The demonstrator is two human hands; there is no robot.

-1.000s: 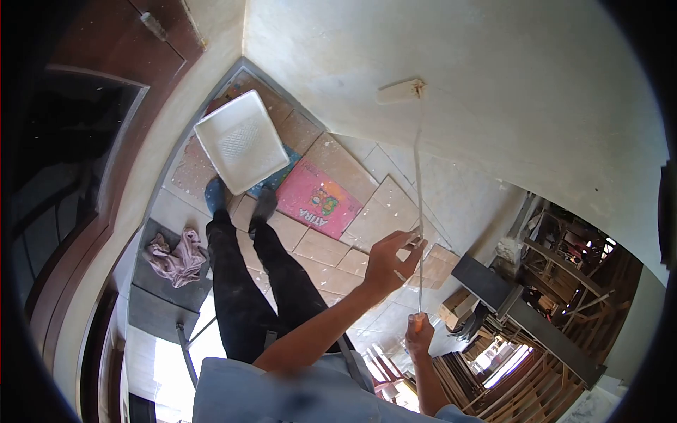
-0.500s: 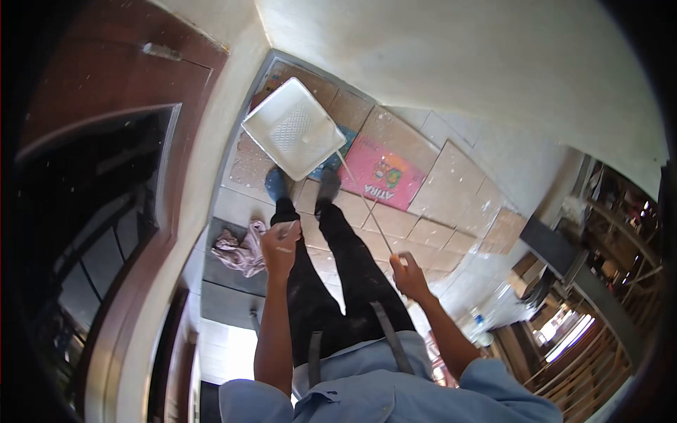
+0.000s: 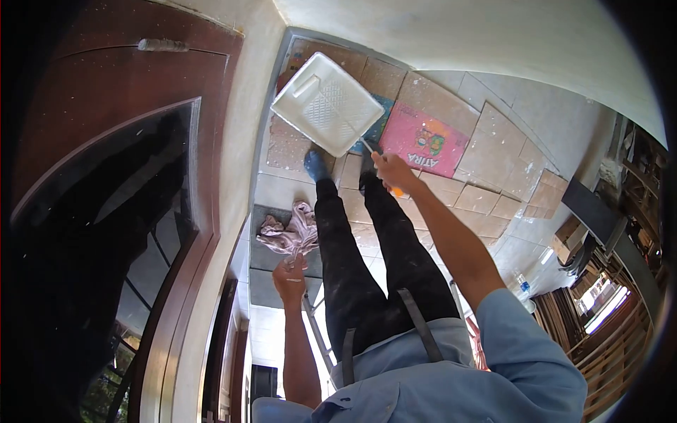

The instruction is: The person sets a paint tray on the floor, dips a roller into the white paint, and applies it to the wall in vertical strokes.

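A long-handled paint roller point(image 3: 307, 86) lies with its white sleeve in the far left part of a white paint tray point(image 3: 288, 106). My right hand point(image 3: 392, 173) is wrapped round the roller's handle near the tray's near corner, and the orange handle end shows below my fist. The tray has a textured ramp and stands on the floor in front of my feet. My left hand point(image 3: 289, 280) is closed, raised beside my left leg, with white smears on it; I cannot tell whether it pinches anything. It overlaps the edge of a crumpled pinkish cloth point(image 3: 289, 229).
Paint-spotted cardboard point(image 3: 430, 92) covers the floor, including a pink printed piece point(image 3: 431, 141). A brown door point(image 3: 218, 127) with a dark pane stands at left. Pale walls point(image 3: 493, 35) meet ahead. Stacked wood point(image 3: 606, 338) and a plastic bottle point(image 3: 523, 285) are at right.
My right hand has moved forward toward the tray, pushing the roller from the tray's near right side to its far left. My left hand has dropped closer to my body. The view has shifted.
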